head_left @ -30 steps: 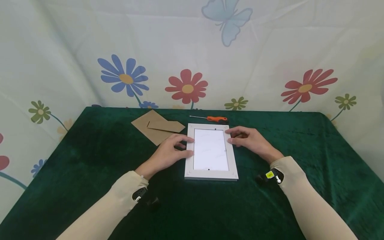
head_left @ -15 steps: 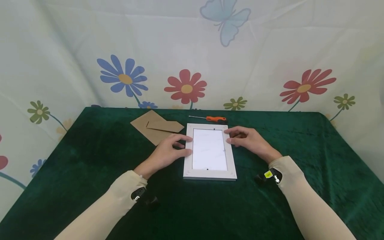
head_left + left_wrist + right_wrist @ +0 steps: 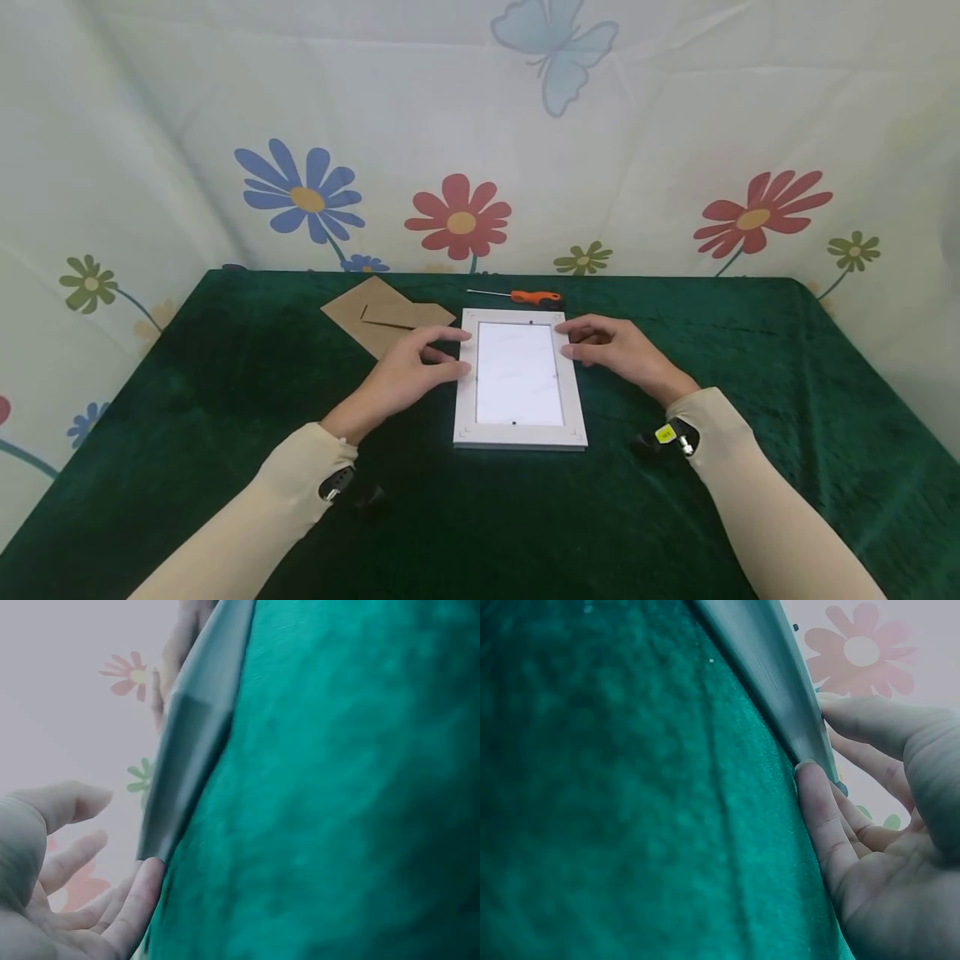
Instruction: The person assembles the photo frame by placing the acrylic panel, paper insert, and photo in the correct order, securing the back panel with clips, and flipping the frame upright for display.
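Observation:
A white picture frame (image 3: 520, 436) lies flat on the green cloth, with a white panel (image 3: 518, 373) in its opening. Small dark tabs dot the opening's inner edge. At its left side is my left hand (image 3: 405, 367), fingers spread and loose; in the left wrist view the thumb stands off the frame while a fingertip (image 3: 153, 871) meets its side near a corner. My right hand (image 3: 621, 353) holds the right side near the far corner. There the right wrist view shows the thumb (image 3: 870, 720) on the upper edge and a fingertip (image 3: 808, 776) low against the side.
A brown backing board (image 3: 358, 312) with its stand flap (image 3: 422, 313) lies behind my left hand. Beyond the frame's far edge rests an orange-handled screwdriver (image 3: 534, 297). A flowered curtain (image 3: 645, 150) hangs along the table's back edge.
My left thumb and fingers have spread and drawn back slightly from the frame's left side. The right hand keeps its place on the frame. The head view has shifted a little.

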`<action>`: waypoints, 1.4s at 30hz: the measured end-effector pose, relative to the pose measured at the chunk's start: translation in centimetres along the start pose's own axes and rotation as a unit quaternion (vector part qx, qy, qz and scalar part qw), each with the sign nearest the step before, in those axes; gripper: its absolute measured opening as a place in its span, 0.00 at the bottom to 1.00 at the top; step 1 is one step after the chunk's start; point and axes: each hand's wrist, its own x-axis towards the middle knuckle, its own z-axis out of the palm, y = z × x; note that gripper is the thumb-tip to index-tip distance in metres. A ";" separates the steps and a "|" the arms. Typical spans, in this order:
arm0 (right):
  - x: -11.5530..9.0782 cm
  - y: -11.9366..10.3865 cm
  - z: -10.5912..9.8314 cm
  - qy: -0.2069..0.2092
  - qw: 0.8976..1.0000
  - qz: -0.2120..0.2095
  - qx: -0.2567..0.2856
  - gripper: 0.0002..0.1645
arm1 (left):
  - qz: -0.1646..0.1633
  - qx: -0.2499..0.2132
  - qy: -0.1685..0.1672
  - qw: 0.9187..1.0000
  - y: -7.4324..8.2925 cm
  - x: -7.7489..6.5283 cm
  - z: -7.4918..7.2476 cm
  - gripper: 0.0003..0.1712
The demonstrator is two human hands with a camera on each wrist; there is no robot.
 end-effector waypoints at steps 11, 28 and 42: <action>0.0 -0.1 0.0 0.000 1.000 0.005 0.004 0.33 | 0.015 -0.038 0.046 0.998 0.5 1.4 -4.4 0.29; 0.1 0.1 0.2 0.005 1.000 0.001 0.011 0.32 | -0.046 -0.056 0.114 0.991 -2.5 3.4 -11.0 0.34; -0.1 -0.1 0.1 0.006 1.000 0.000 0.007 0.32 | -0.087 0.003 0.140 0.986 -4.3 3.3 -13.0 0.35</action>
